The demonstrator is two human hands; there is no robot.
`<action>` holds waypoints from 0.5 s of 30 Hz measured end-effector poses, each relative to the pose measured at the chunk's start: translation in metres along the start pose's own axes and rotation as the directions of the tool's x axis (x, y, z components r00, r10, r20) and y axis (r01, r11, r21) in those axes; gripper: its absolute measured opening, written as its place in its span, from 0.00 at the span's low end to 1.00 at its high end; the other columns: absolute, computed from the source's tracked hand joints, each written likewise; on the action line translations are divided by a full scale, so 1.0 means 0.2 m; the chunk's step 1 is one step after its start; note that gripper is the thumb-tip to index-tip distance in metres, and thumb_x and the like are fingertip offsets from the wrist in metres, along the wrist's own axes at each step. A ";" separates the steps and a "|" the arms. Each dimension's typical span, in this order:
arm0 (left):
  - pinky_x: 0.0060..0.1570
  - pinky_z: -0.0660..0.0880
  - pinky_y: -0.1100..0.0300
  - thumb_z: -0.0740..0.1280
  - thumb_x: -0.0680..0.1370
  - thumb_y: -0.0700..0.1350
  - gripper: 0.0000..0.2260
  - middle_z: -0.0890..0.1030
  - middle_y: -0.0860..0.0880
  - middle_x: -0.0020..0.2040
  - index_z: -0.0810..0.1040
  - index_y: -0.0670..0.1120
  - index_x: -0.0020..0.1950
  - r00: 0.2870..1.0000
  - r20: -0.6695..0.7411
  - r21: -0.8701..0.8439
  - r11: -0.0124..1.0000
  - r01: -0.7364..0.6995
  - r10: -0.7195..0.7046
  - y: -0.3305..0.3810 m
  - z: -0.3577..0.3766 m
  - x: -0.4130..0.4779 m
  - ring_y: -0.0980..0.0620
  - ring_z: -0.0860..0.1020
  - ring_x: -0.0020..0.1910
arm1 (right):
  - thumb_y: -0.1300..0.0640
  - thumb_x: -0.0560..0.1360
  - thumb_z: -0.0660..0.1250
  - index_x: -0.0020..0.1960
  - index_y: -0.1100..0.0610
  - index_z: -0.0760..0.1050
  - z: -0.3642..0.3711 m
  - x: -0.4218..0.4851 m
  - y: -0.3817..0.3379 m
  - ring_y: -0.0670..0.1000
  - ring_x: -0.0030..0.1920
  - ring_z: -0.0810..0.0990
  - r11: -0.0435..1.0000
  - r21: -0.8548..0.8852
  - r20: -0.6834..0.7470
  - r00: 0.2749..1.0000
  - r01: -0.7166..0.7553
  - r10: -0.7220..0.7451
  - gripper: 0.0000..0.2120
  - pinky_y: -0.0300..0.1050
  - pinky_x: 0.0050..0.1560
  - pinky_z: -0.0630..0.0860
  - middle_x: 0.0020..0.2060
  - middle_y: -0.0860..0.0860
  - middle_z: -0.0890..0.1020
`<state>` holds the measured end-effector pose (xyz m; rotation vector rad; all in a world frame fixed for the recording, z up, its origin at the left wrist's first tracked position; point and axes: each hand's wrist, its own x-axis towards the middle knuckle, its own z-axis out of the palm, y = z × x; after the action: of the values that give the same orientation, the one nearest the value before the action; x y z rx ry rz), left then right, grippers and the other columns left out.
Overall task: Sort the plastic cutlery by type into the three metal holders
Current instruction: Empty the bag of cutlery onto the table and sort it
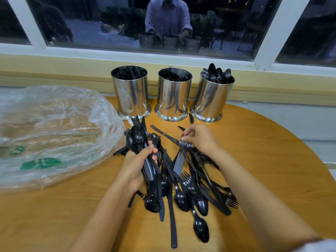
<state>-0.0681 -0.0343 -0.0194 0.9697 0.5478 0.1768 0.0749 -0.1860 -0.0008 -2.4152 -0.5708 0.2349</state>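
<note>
While the cutlery pile lies loose mid-table, spoons, forks and knives all mixed, both hands work its 12 o'clock end.

Left hand: fist wrapped round a bundle of mostly spoons. Bowls stick out of the top of the fist toward 12, handles run out below toward 5. Bundle is lifted at the pile's 10 o'clock edge, its lower ends over the heap.

Right hand: fingers curled, tips pinching a fork near its head. Fork sits at the hand's 9 o'clock side, handle trailing down into the pile toward 6. Can't tell if more than one piece is in the pinch.

Holders stand in a row at 12 of the pile, just apart from each other:
- left holder: thin dark pieces, type unclear
- middle holder: forks
- right holder: spoons, bowls up

Stray knife lies on the table between the middle and right holder bases. Crumpled clear plastic bag at 9 to 10, touching the left holder's base. Window behind, at 12.
</note>
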 end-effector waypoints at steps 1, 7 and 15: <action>0.38 0.75 0.58 0.67 0.79 0.38 0.06 0.80 0.48 0.36 0.78 0.42 0.55 1.000 0.000 0.000 1.000 0.005 -0.005 0.00 0.00 0.00 0.54 0.74 0.31 | 0.58 0.74 0.72 0.43 0.52 0.77 -0.04 0.02 0.00 0.44 0.35 0.77 0.997 0.066 -0.069 0.997 0.030 -0.026 0.05 0.46 0.44 0.78 0.37 0.46 0.79; 0.39 0.76 0.55 0.68 0.79 0.46 0.07 0.77 0.47 0.35 0.80 0.42 0.46 1.000 0.015 0.093 0.995 0.023 -0.024 0.01 0.01 0.01 0.53 0.76 0.31 | 0.61 0.75 0.71 0.48 0.49 0.79 -0.27 0.08 -0.09 0.42 0.42 0.78 0.934 0.089 -0.443 0.853 0.347 -0.274 0.07 0.42 0.48 0.78 0.40 0.39 0.79; 0.52 0.77 0.49 0.67 0.73 0.56 0.15 0.80 0.48 0.41 0.80 0.46 0.49 0.999 0.053 0.191 0.981 -0.020 0.010 0.02 0.11 -0.01 0.51 0.78 0.39 | 0.61 0.73 0.73 0.49 0.55 0.82 -0.30 -0.01 -0.35 0.40 0.37 0.76 0.924 0.135 0.063 0.927 0.358 -0.369 0.05 0.31 0.39 0.74 0.40 0.48 0.81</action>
<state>-0.0590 -0.0491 -0.0066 1.1633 0.5163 0.1129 0.0682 -0.1705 0.0903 -2.1401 -1.0021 0.2085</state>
